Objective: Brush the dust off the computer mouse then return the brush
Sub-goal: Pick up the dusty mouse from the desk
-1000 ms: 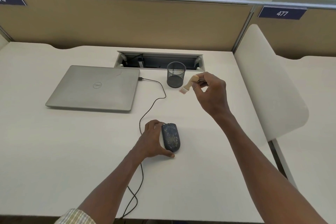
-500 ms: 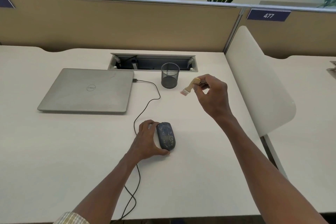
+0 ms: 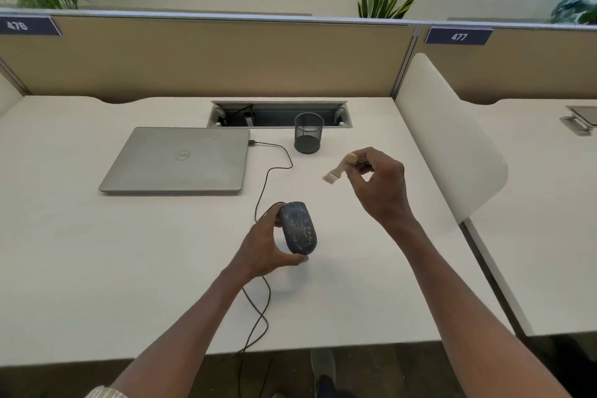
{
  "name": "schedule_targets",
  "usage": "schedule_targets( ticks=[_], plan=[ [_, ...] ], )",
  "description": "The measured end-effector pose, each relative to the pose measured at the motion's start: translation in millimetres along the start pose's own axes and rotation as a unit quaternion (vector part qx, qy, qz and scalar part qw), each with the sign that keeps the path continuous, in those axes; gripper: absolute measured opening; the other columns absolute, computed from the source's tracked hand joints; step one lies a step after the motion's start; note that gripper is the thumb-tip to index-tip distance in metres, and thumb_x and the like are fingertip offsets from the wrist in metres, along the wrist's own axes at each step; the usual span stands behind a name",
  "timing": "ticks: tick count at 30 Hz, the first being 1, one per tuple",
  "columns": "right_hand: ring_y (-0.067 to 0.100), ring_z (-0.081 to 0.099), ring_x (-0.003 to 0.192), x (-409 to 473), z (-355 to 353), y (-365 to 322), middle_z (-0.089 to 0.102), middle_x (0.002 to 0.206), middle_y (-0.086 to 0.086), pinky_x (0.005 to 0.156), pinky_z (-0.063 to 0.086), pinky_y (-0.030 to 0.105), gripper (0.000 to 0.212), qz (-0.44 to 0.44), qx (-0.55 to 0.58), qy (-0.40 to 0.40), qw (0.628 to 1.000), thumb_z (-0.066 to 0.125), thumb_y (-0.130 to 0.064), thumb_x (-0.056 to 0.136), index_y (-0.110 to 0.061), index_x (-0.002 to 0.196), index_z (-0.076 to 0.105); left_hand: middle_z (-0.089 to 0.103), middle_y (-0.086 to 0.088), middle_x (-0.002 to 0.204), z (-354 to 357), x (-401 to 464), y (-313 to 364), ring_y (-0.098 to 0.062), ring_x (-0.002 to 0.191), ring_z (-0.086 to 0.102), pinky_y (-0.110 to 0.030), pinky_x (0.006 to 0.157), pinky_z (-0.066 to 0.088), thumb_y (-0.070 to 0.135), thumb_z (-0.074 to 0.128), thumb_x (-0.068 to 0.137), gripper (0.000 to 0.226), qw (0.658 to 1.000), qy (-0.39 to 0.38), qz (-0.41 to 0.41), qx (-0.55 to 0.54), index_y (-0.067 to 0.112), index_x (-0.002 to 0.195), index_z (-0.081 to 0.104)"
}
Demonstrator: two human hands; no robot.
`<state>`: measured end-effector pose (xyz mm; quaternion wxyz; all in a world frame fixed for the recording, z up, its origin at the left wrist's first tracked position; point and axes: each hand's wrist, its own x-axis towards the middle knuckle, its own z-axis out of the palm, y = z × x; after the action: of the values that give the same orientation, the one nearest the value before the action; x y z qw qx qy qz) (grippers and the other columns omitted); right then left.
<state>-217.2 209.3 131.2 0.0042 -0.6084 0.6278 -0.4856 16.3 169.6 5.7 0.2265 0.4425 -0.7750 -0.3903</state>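
So the left hand [image 3: 263, 247] gripped the dusty computer mouse [image 3: 298, 227], thumb under its near end, apparently tilted up off the white desk [image 3: 97, 268]. Right hand [image 3: 379, 186] pinched a small wooden brush [image 3: 339, 169], bristles pointing down-left, held between the mouse and the mesh pen cup [image 3: 308, 132].

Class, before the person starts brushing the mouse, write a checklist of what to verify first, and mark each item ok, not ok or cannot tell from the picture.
1. Left hand grips the mouse: ok.
2. Dusty top of the mouse faces up, toward the brush: ok.
3. Right hand holds the brush by its handle: ok.
4. Bristles point toward the mouse: ok.
5. Bristles touch the mouse: not ok, a gap remains.
6. Mesh cup stands upright for the return: ok; whether it is the brush's place, cannot tell.
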Motion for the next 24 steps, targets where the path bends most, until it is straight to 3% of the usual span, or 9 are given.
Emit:
schedule_targets(
  ticks=[3,7,13,18,24],
  plan=[
    [0.023,0.067,0.075,-13.2,-2.4,-9.8,0.075,0.087,0.004,0.072,0.057,0.033,0.005,0.005,0.008,0.0,1.0,0.068,-0.002,0.088,-0.005,0.09,0.071,0.051,0.038,0.122,-3.5,-13.3,4.8,0.011,0.109,0.055,-0.005,0.082,0.043,0.047,0.095,0.047,0.109,0.999,-0.005,0.0,-0.042,0.05,0.135,0.03],
    [0.023,0.067,0.076,-29.1,-8.1,-21.2,0.075,0.087,0.006,0.072,0.058,0.037,0.005,0.001,0.002,-0.005,1.0,0.069,0.0,0.087,-0.003,0.09,0.071,0.056,0.013,0.126,-3.9,-28.0,8.6,-0.007,0.098,0.069,-0.013,0.078,0.054,0.035,0.098,0.047,0.122,0.994,-0.012,-0.017,-0.103,0.034,0.148,0.029],
    [0.024,0.067,0.076,-47.3,-26.0,-29.9,0.075,0.087,0.005,0.072,0.058,0.039,0.006,0.001,-0.004,-0.003,1.0,0.069,0.001,0.086,-0.004,0.089,0.071,0.053,0.011,0.129,2.8,-51.4,17.0,-0.009,0.094,0.074,-0.026,0.073,0.061,0.022,0.097,0.046,0.117,0.98,-0.028,-0.049,-0.189,0.047,0.136,0.026],
    [0.024,0.067,0.075,-72.6,-42.0,-39.1,0.075,0.085,0.003,0.071,0.057,0.039,0.009,0.002,-0.002,-0.004,1.0,0.069,0.003,0.085,-0.006,0.087,0.07,0.052,-0.001,0.139,9.6,-79.0,20.2,-0.017,0.095,0.075,-0.031,0.073,0.062,0.013,0.096,0.05,0.122,0.975,-0.041,-0.061,-0.212,0.04,0.144,0.023],
    [0.023,0.067,0.078,-118.3,-63.2,-59.5,0.075,0.084,-0.002,0.073,0.056,0.037,0.013,0.004,0.01,-0.016,1.0,0.067,0.005,0.085,-0.008,0.085,0.069,0.049,-0.003,0.144,10.8,-127.8,31.6,-0.016,0.098,0.075,-0.031,0.078,0.062,0.001,0.095,0.058,0.123,0.972,-0.053,-0.061,-0.221,0.041,0.148,0.021]
  ],
)
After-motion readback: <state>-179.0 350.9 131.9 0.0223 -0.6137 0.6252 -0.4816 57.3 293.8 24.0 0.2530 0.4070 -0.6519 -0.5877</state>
